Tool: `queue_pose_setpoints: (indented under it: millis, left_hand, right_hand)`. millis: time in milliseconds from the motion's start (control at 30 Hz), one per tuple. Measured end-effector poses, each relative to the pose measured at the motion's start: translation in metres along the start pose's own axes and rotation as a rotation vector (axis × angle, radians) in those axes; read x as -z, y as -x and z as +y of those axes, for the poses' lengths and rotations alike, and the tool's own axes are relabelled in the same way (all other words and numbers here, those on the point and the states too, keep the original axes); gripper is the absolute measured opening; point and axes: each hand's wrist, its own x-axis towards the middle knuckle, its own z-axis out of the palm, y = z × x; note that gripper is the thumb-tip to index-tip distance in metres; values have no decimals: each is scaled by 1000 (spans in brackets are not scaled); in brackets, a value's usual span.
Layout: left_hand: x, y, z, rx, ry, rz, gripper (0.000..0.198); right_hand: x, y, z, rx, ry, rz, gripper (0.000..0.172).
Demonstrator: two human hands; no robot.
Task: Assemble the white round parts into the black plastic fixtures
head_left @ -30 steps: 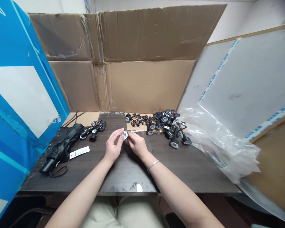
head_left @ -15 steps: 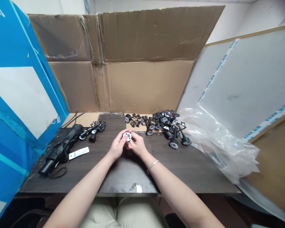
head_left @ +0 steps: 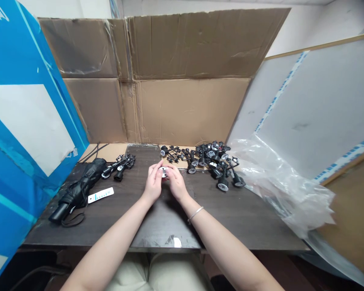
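Observation:
Between my two hands, above the middle of the dark table (head_left: pixel 109 226), is a small round part with a white face and dark slots (head_left: pixel 164 172). My left hand (head_left: pixel 153 184) grips it from the left, thumb along its edge. From the right, my right hand (head_left: pixel 176 182) closes on the same part, its thumb against the white face. Fingers hide most of the part's body. Beyond my hands and to the right lies a heap of black cup-shaped parts with thin stems (head_left: pixel 212 159), several showing pale round ends.
A folded black umbrella (head_left: pixel 81 188) lies at the left, with a white paper tag (head_left: pixel 100 195) beside it. A smaller cluster of black stemmed parts (head_left: pixel 121 165) is behind it. Crumpled clear plastic (head_left: pixel 285 190) covers the right edge. A cardboard wall (head_left: pixel 188 109) stands behind.
Both thumbs have shifted, and the white face is now more covered and tilted. My left hand has turned more upright, while my right thumb has come onto the part.

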Motion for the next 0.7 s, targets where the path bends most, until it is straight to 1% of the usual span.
queue_pose_setpoints:
  millis: [67, 100, 167, 267, 367, 467, 600, 700]
  left_hand:
    - [0, 1, 1, 11, -7, 34, 47]
    - [0, 2, 2, 20, -1, 49, 47]
    - [0, 3, 3, 54, 29, 84, 48]
    - [0, 5, 5, 145, 122, 140, 49]
    - [0, 7, 5, 203, 214, 176, 51]
    - [1, 8, 4, 207, 241, 172, 49]
    - [3, 10, 2, 175, 218, 126, 46]
    - [4, 11, 2, 145, 165, 119, 43]
  right_hand:
    - [0, 1, -1, 43, 81, -9, 34]
    - [0, 2, -2, 42, 102, -26, 33]
    - [-1, 3, -2, 5, 103, -76, 35]
    - [-3, 5, -2, -42, 72, -130, 37]
    - [-4, 7, -3, -6, 84, -140, 37]
    - [-5, 8, -5, 28, 131, -142, 35]
    - [-4, 9, -3, -5, 147, -95, 33]
    - [-5, 9, 0, -34, 120, -58, 33]
